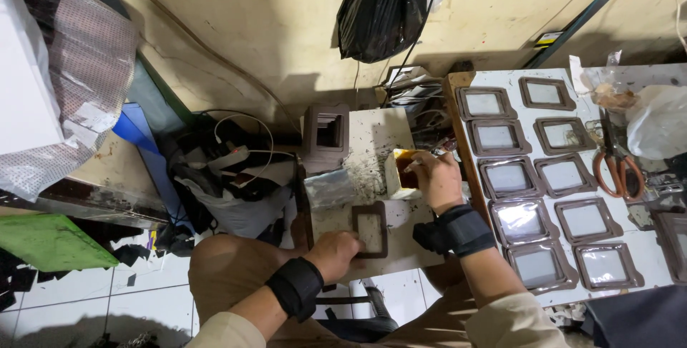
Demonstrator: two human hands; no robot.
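A person's right hand [438,176] dips its fingers into a small cream tub [401,174] of brown paste, while the left hand [333,253], fingers bent, presses down a brown frame [370,229] lying flat on a small white board [390,223] over the knees. Rows of finished frames [544,183] cover a white table [647,248] at right, orange-handled scissors [615,165] beside them, a black bag [383,6] on the stained wall.
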